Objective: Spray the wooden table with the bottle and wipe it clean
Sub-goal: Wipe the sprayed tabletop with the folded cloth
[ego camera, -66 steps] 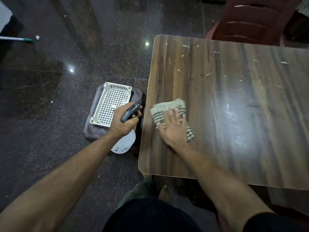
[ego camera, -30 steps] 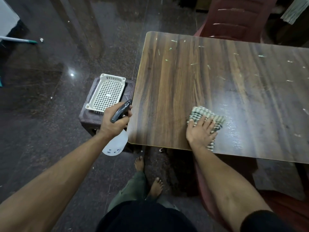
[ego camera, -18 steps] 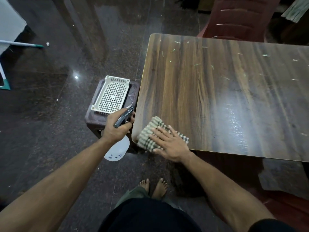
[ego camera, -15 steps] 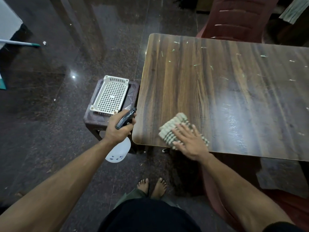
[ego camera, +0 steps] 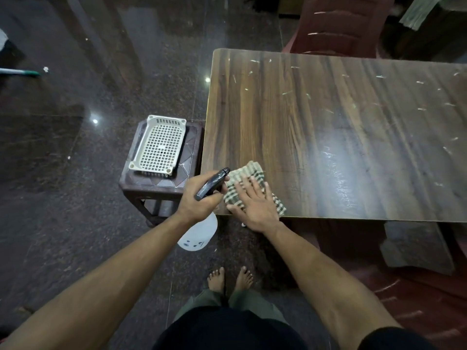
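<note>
the right hand (ego camera: 255, 205) lay flat, fingers straight, pressing a green-and-cream checked cloth (ego camera: 252, 188) onto the dark wooden table (ego camera: 328, 127) at its near left corner, just inside the near edge. the left hand (ego camera: 199, 195) was clenched round the black trigger head of a white plastic spray bottle (ego camera: 199, 236), which hung off the table's near left corner above the dark polished floor (ego camera: 63, 185), its nozzle almost touching the cloth. a wet sheen showed on the tabletop towards the near right, while pale flecks (ego camera: 285, 93) were scattered along the far edge, so the wiping looked partly done. to do this stroke well, the palm should probably keep even pressure and carry the cloth in overlapping passes from the near corner towards the far edge, gathering the flecks rather than flicking them onto the floor. a white perforated plastic basket (ego camera: 159, 145) sat on a dark brown stool (ego camera: 156, 188) just beside the table's left edge.
</note>
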